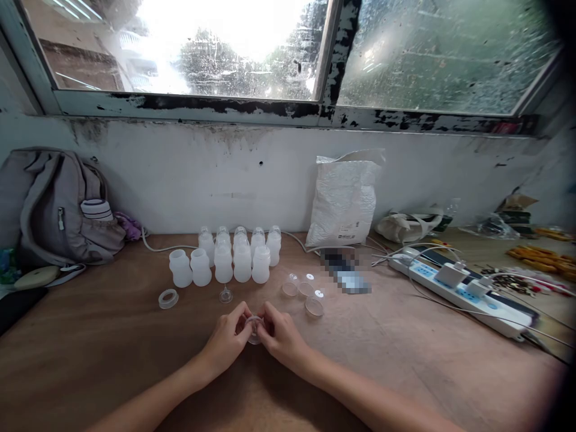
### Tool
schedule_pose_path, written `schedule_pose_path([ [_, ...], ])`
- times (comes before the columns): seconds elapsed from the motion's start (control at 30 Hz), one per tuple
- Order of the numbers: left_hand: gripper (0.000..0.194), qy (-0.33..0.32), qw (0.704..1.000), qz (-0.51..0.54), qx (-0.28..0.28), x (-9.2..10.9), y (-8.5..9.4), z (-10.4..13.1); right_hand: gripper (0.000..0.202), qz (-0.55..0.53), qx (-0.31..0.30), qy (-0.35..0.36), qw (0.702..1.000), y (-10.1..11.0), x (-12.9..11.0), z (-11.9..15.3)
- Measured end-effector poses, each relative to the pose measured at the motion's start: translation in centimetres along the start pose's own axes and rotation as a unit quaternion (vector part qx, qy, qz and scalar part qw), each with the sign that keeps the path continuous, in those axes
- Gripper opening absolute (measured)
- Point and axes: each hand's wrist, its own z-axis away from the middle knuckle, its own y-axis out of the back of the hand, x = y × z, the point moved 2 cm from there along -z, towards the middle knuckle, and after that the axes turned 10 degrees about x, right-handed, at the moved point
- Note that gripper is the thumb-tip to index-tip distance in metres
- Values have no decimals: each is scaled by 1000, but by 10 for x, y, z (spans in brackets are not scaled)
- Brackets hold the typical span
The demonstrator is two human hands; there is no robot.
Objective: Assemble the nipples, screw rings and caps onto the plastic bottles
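Near the front middle of the table, my left hand (227, 338) and my right hand (282, 336) close their fingers and thumbs around a clear round plastic cap (254, 339). The fingers partly cover it, and its inside is too small to make out. Just beyond my left hand stands a clear bottle nipple (225, 294). Further left lies a translucent bottle collar ring (168, 299). Several frosted white baby bottles (224, 263) stand in rows behind; the two leftmost show open necks. To the right of my hands are clear shallow caps (314, 308) with small white discs (310, 277).
A grey backpack (63, 204) sits at the back left. Against the wall stands a white padded bag (342, 201), with a blurred flat object (346, 273) before it. A power strip (463, 291) with plugs and cables occupies the right side. The window (193, 48) is above.
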Motion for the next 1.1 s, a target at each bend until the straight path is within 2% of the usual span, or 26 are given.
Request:
schedule_pose_path([
  [0.23,8,11,1000,21,3,-3,0,0,4,-15,3,22,1000,4,-3,0],
  [0.37,7,0,1000,31,-1,-3,-1,0,6,25,13,36,999,6,-5,0],
  [0.7,5,-72,995,-69,3,6,-2,6,12,33,-4,85,996,3,0,5],
  [0.9,6,-112,988,-96,42,5,0,9,12,40,13,96,995,5,-4,6],
  [1.1,20,-151,974,-162,48,6,0,15,24,58,30,109,992,9,-6,10],
])
